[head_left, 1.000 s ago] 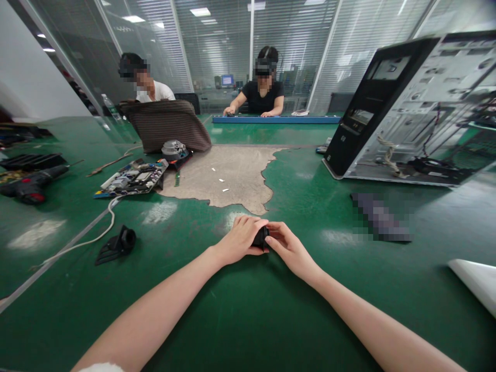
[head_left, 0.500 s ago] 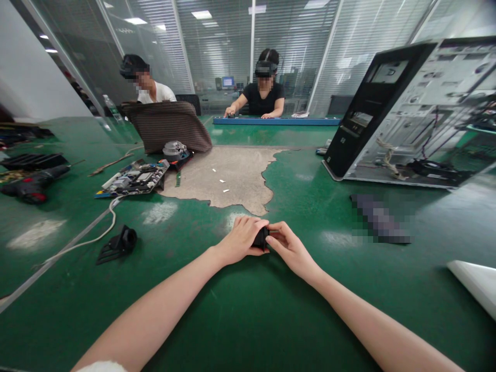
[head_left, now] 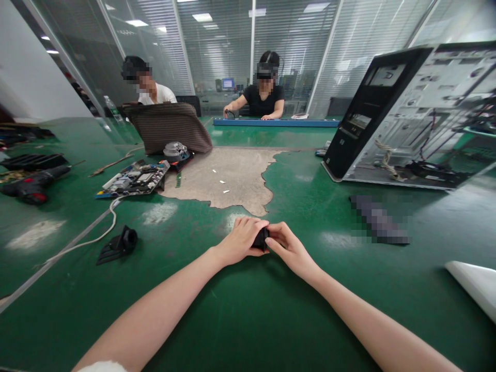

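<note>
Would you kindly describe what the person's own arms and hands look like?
The left hand and right hand are ungloved, with no ring or watch showing, and both forearms are bare. A white sleeve edge shows on the upper left arm.

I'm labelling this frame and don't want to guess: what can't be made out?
All head view.
Small black part, gripped between left hand and right hand: fingers cover most of it, shape unclear.
Dark flat item: pixelated.
White object: cut off by the right edge.
Computer case: its rear runs past the right edge.
</note>
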Demonstrator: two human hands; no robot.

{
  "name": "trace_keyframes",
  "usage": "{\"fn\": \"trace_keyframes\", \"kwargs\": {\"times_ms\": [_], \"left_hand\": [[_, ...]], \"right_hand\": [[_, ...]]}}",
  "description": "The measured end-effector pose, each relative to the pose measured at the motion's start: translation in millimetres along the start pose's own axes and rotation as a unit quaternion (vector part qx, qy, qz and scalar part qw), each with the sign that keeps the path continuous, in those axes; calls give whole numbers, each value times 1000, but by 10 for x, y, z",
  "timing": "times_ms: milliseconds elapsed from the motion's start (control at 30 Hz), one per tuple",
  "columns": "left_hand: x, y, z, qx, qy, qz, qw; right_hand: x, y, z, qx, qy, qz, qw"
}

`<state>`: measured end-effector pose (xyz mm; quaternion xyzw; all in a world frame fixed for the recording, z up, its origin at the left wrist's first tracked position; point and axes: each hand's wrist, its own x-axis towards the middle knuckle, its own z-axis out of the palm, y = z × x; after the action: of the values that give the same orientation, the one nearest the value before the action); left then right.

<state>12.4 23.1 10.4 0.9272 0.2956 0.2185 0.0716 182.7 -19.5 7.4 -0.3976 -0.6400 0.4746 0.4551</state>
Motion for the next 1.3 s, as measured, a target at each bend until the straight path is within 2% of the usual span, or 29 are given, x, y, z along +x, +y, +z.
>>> {"fn": "trace_keyframes", "kwargs": {"times_ms": [267,500,867,1100,1300], "left_hand": [[6,12,-6,4,-4,-7,1000],[3,6,6,-6,-3,-10,1000],[11,22,-17,-16,-4,-17,1000],[14,23,3,0,0,-17,1000],[10,27,3,3,-1,-16,1000]], "right_hand": [[13,20,-4,-15,7,22,1000],[-16,-7,-17,-39,-2,-37,999],[6,-24,-5,-39,8,16,999],[-5,-17,-16,-43,1,-30,999],[9,13,4,-32,24,-7,999]]}}
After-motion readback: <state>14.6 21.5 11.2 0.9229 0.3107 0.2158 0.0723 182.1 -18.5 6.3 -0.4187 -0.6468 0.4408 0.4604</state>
